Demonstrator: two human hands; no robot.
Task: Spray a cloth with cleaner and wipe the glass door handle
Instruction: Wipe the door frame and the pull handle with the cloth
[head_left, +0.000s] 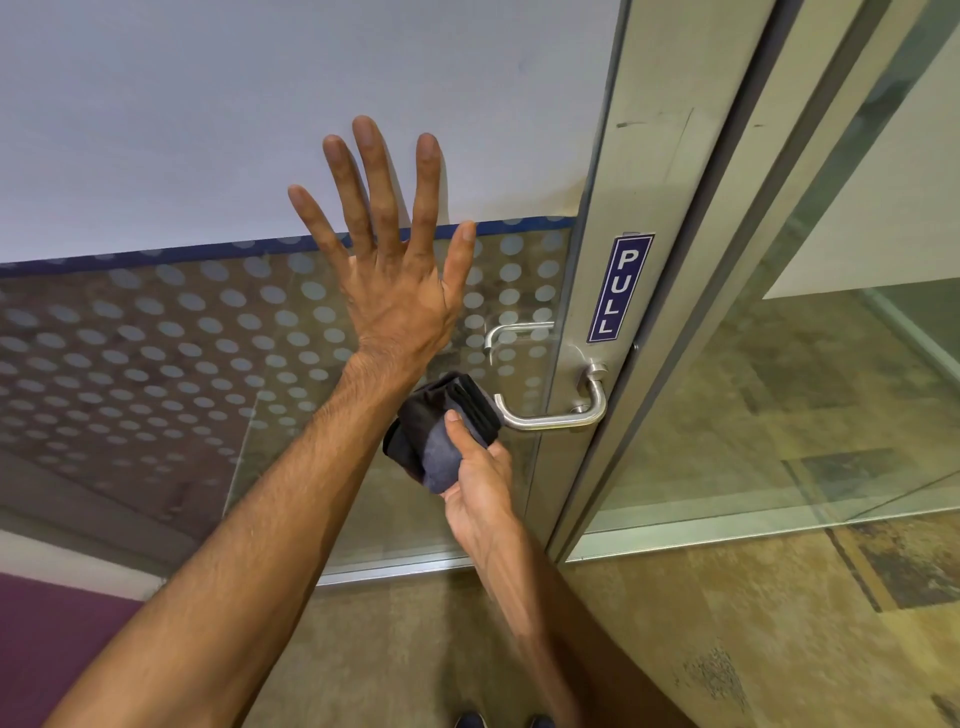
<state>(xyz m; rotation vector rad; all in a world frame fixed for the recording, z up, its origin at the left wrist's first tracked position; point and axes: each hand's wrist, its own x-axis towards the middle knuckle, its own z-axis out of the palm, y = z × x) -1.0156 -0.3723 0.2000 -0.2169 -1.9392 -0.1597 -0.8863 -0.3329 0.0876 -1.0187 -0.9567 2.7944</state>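
A glass door (156, 338) with a frosted upper band and a dotted film stands in front of me. Its metal lever handle (561, 418) sticks out from the aluminium frame, below a blue PULL sticker (621, 288). My left hand (395, 270) lies flat on the glass with the fingers spread wide. My right hand (475, 473) grips a folded dark grey cloth (441, 431), which is wrapped over the free left end of the handle. No spray bottle is in view.
A second handle (511, 332) shows through the glass on the far side. To the right, the aluminium frame (670, 260) meets a fixed glass panel (831, 364). Patterned carpet (727, 623) covers the floor; my shoe tips (470, 719) are at the bottom edge.
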